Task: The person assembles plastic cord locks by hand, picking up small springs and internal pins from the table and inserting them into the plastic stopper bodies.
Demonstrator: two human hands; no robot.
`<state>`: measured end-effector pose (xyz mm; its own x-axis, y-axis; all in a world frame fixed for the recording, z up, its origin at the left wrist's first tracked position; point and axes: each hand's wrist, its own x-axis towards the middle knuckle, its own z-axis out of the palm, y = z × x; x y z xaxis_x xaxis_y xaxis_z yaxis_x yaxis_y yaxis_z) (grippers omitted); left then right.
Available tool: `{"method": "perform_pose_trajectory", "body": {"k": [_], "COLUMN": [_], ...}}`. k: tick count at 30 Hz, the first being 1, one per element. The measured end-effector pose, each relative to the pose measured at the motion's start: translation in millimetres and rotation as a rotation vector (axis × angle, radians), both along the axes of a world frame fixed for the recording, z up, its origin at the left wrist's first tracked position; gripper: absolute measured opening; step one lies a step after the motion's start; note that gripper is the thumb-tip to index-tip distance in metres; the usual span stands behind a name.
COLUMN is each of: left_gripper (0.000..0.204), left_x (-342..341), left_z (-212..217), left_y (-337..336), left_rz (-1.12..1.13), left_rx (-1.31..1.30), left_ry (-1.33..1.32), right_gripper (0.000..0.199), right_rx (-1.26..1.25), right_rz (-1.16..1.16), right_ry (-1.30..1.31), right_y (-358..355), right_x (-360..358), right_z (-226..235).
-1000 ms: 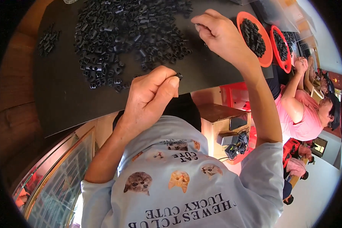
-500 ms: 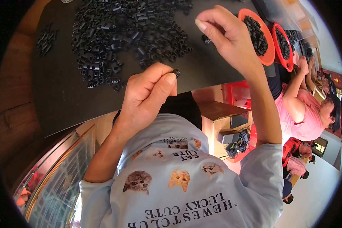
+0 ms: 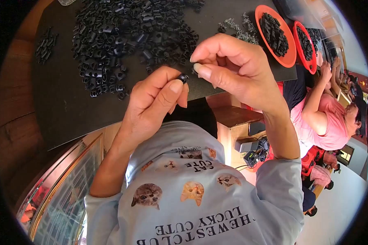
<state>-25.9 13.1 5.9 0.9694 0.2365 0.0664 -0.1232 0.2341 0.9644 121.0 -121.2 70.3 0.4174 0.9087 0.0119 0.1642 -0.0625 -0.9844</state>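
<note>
In my left hand (image 3: 151, 98), closed between thumb and forefinger, is a small black plastic cord lock body (image 3: 184, 77) with its end turned to the right. My right hand (image 3: 237, 69) is close beside it, thumb and forefinger pinched on a tiny greyish piece (image 3: 195, 71) that looks like a spring; the fingers partly hide it. Behind my hands a large heap of black cord lock bodies (image 3: 131, 41) spreads over the dark tabletop (image 3: 86, 118). Small metal springs (image 3: 243, 30) lie loose beyond my right hand.
An orange-red dish (image 3: 288, 57) of black parts sits at the table's right, with a red basket (image 3: 310, 67) of similar parts beyond. A small group of black pieces (image 3: 47, 45) lies far left. Co-workers sit to the right, one in a pink shirt (image 3: 325, 122).
My right hand has come down and left from beside the orange-red dish to the cord lock body, uncovering the springs. My left hand still grips the body, barely shifted.
</note>
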Motion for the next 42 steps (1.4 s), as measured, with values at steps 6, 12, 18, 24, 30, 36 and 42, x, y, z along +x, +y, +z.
{"method": "perform_pose_trajectory", "body": {"k": [6, 12, 18, 24, 30, 36, 42], "left_gripper": [0.02, 0.021, 0.021, 0.03, 0.028, 0.027, 0.026], "left_x": [2, 2, 0, 0, 2, 4, 4], "left_z": [2, 5, 6, -1, -2, 2, 3], "left_y": [2, 5, 6, 9, 7, 5, 4], "left_rz": [-0.02, -0.03, -0.041, -0.045, -0.038, -0.026, -0.018], "left_rx": [0.006, 0.048, 0.063, 0.093, 0.089, 0.099, 0.072], "left_ry": [0.035, 0.033, 0.041, 0.008, 0.007, 0.027, 0.031], "right_gripper": [0.005, 0.006, 0.006, 0.005, 0.004, 0.004, 0.007], "right_rx": [-0.12, -0.169, -0.13, -0.11, -0.125, -0.142, -0.128], "right_rz": [0.062, 0.118, 0.1, 0.098, 0.076, 0.028, 0.009], "right_ry": [0.061, 0.138, 0.156, 0.15, 0.195, 0.117, 0.043], "right_y": [3, 4, 5, 5, 3, 2, 4], "right_x": [3, 9, 4, 1, -2, -6, -10], "right_z": [10, 7, 3, 2, 1, -1, -1]}}
